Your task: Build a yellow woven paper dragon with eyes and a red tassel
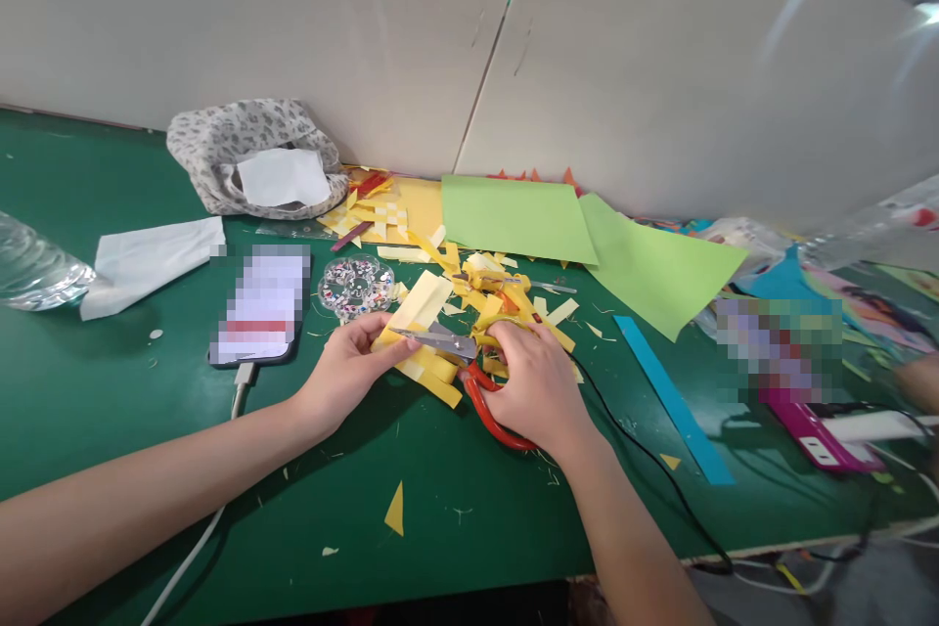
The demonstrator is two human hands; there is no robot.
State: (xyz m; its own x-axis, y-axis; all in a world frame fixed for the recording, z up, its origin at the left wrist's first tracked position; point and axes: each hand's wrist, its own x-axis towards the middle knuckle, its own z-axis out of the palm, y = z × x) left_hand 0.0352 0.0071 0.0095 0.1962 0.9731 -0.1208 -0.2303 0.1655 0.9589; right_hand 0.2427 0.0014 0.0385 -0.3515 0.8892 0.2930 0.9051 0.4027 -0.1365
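Observation:
My left hand (pixel 359 362) pinches a woven piece of yellow paper strips (pixel 427 374) between thumb and fingers. In my right hand (pixel 539 377) is a pair of scissors (pixel 488 396) with red handles, one of them wrapped in yellow. The blades point left and lie across the paper, close to my left thumb. Whether they are cutting through it I cannot tell. Behind my right hand lies a heap of yellow paper scraps (pixel 561 313), with a second metal tool partly showing among them.
A phone (pixel 264 303) on a white cable lies left, beside a clear bead case (pixel 357 286). Green paper sheets (pixel 517 220), a patterned cloth pouch (pixel 220 156) and a tissue (pixel 157 259) are behind. Rightward are a blue strip (pixel 671 396), a black cable and a magenta device (pixel 822 435).

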